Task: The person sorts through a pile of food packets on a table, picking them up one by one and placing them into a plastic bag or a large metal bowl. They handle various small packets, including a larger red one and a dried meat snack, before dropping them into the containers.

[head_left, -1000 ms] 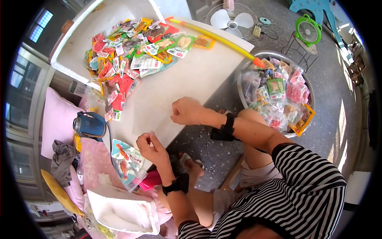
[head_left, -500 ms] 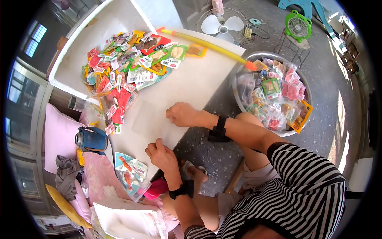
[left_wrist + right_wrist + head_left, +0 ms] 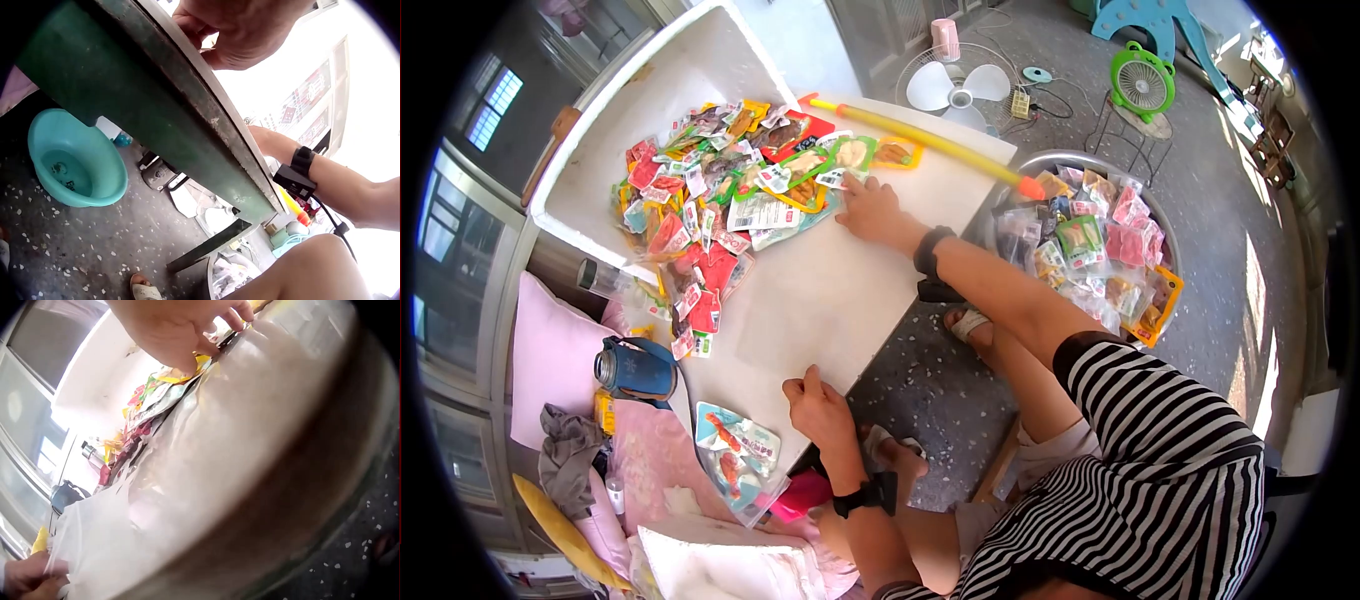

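My right hand (image 3: 878,212) reaches over the table to the near edge of a heap of small sealed food packets (image 3: 700,215). Its fingers are spread, with the fingertips right at a green-edged packet (image 3: 852,152). In the right wrist view the thumb and fingers stand apart above the packets. Beside the table's front edge my left hand (image 3: 822,408) has its fingers curled and thumb raised. It pinches a clear plastic bag (image 3: 94,531) that spreads flat over the white tabletop (image 3: 775,350). A larger blue-and-white pouch (image 3: 735,455) lies left of this hand.
The heap spills from a white foam box (image 3: 590,190) on its side. A yellow stick with orange ends (image 3: 930,147) lies along the far edge. A metal basin (image 3: 1165,215) of bagged packets stands to the right. A blue flask (image 3: 640,370) is at left; a teal tub (image 3: 75,156) sits below.
My right hand has moved from beside the left hand, forward across the table to the packets, and its fingers have spread. My left hand stays near the table edge.
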Tool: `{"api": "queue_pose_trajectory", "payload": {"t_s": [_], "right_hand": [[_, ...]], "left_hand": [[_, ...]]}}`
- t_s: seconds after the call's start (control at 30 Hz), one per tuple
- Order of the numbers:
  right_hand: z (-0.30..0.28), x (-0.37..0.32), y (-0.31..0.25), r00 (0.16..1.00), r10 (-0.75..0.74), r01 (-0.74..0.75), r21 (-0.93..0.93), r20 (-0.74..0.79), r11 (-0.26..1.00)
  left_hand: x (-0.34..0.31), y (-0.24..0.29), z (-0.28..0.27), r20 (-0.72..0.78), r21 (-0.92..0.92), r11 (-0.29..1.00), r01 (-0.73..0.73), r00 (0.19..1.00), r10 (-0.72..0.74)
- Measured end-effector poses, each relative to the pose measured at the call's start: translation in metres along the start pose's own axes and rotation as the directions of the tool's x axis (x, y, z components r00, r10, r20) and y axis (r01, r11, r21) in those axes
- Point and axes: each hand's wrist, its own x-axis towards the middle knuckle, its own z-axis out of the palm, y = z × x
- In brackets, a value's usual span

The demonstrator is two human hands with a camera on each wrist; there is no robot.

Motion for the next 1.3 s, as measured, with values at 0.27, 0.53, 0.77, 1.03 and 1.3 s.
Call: {"api": "queue_pose_trajectory", "payload": {"t_s": [0.27,0.53,0.77,1.03,1.3], "right_hand": [[-0.065,-0.078,-0.016,0.971,0.030,0.114,0.568,-0.237,0.815],[-0.041,-0.100,0.018,0.994,-0.088,0.052,0.406,0.071,0.912],[-0.091,-0.101,0.014,0.886,-0.142,-0.374,0.861,0.441,0.344],[-0.099,-0.109,-0.004,0.754,-0.416,-0.471,0.860,0.509,0.198],[-0.068,-0.118,-0.041,0.802,-0.273,-0.532,0.843,0.530,0.075]], "left_hand": [[0.000,-0.002,-0.002,0.019,-0.046,0.999,-0.023,1.000,0.023],[0.002,0.003,-0.003,0.024,-0.081,0.996,0.044,0.999,-0.042],[0.002,0.003,-0.003,0.007,-0.058,0.996,0.066,0.998,-0.066],[0.003,-0.001,0.002,-0.036,-0.124,0.990,0.065,0.997,-0.070],[0.003,0.005,-0.005,-0.077,-0.204,0.974,0.102,0.990,-0.120]]}}
